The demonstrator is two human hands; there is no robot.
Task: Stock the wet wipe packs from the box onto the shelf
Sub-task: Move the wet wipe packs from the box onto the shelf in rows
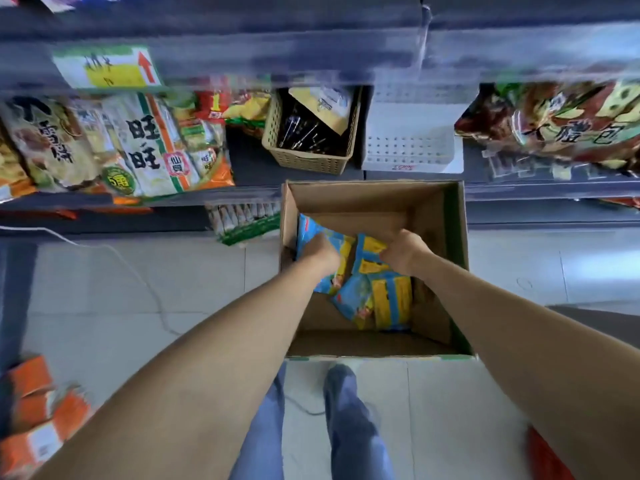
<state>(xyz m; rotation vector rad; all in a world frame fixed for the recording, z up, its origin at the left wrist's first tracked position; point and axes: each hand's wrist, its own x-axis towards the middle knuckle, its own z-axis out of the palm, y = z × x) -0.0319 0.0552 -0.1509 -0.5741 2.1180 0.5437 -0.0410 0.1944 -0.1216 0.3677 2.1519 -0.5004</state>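
An open cardboard box [453, 237] stands on the floor in front of the shelf. Inside lie several blue and yellow wet wipe packs [388, 299]. Both my arms reach down into the box. My left hand [320, 252] is closed on a blue pack [308, 230] at the box's left side. My right hand [403, 251] is closed on the top edge of another pack [370, 258] near the middle. The shelf [249, 164] above the box has a white perforated tray [412, 147] with nothing visible in it.
A beige basket [304, 157] with dark items sits left of the white tray. Snack bags [138, 143] fill the shelf's left, more bags [561, 126] the right. Orange packs [34, 420] lie on the floor at lower left. A thin white cable [138, 275] crosses the tiles.
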